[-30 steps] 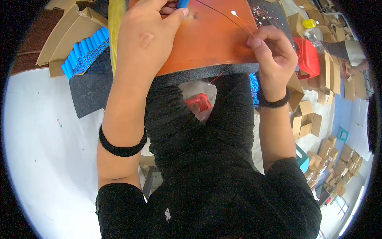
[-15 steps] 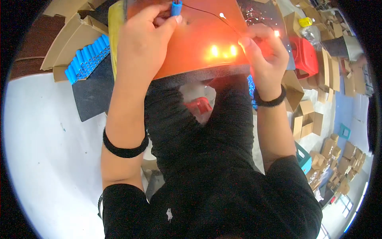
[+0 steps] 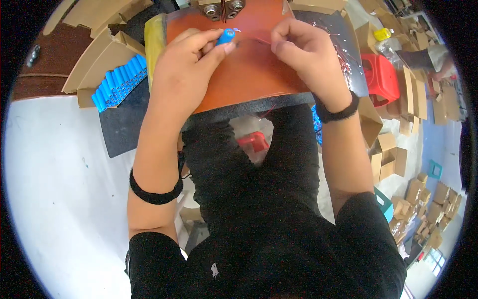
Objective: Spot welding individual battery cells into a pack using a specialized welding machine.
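Row of blue cylindrical cells [image 3: 118,82] lies in a cardboard tray at far left, near the tabletop [image 3: 55,164] edge. Left hand [image 3: 186,60]: fingers pinched on one blue cell [image 3: 225,36] over the orange mat [image 3: 249,70]. Right hand [image 3: 298,47]: fingers narrow, pinching a thin wire [image 3: 254,41] beside the cell. Judgement: hold the cell steady, keep the wire taut against its end.

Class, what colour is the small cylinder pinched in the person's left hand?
Blue: the small cylinder shows best in the head view.
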`<control>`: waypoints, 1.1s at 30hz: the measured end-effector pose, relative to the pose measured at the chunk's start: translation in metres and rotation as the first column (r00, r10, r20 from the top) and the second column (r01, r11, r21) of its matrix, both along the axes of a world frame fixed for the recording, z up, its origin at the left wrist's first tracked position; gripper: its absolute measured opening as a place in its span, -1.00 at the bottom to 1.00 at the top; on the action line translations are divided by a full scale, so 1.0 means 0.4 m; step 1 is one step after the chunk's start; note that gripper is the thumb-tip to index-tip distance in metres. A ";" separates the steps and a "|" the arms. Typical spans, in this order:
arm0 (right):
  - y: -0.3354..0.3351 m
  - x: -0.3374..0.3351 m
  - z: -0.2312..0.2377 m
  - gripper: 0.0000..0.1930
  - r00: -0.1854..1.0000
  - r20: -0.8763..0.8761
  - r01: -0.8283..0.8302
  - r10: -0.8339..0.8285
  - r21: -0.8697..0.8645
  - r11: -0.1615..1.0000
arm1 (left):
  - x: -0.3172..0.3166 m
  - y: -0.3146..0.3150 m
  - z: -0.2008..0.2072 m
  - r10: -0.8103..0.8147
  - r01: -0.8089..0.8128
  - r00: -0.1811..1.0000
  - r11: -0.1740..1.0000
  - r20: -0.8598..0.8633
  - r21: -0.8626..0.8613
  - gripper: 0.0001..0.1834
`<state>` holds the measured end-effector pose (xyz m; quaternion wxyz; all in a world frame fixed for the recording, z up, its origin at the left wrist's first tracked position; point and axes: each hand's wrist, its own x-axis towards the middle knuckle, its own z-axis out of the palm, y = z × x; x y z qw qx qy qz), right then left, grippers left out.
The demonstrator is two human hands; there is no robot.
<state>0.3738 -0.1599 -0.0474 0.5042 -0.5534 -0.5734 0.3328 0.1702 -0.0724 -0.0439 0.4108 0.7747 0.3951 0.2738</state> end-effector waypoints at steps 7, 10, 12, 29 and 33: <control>0.027 0.019 0.005 -0.89 0.995 -0.098 -0.026 0.016 -0.110 0.994 | 0.018 0.022 -0.016 -0.031 0.040 0.999 0.960 -0.034 0.278 -0.67; 0.035 -0.006 0.048 -0.89 0.995 -0.100 0.003 -0.019 -0.156 0.988 | 0.022 0.024 -0.017 -0.033 0.032 0.999 0.960 0.000 0.280 -0.67; 0.038 -0.017 0.065 -0.89 0.995 -0.082 0.038 -0.057 -0.215 0.976 | 0.023 0.022 -0.018 -0.028 0.027 1.000 0.957 0.000 0.288 -0.68; 0.030 -0.034 0.044 -0.91 0.990 -0.140 -0.011 -0.006 -0.122 0.992 | 0.019 0.019 -0.003 0.068 -0.058 0.996 0.989 -0.066 0.139 -0.64; -0.006 -0.029 0.030 -0.87 0.984 0.161 0.074 -0.076 0.017 0.997 | 0.012 0.017 -0.018 -0.137 0.096 0.990 0.848 0.041 0.521 -0.65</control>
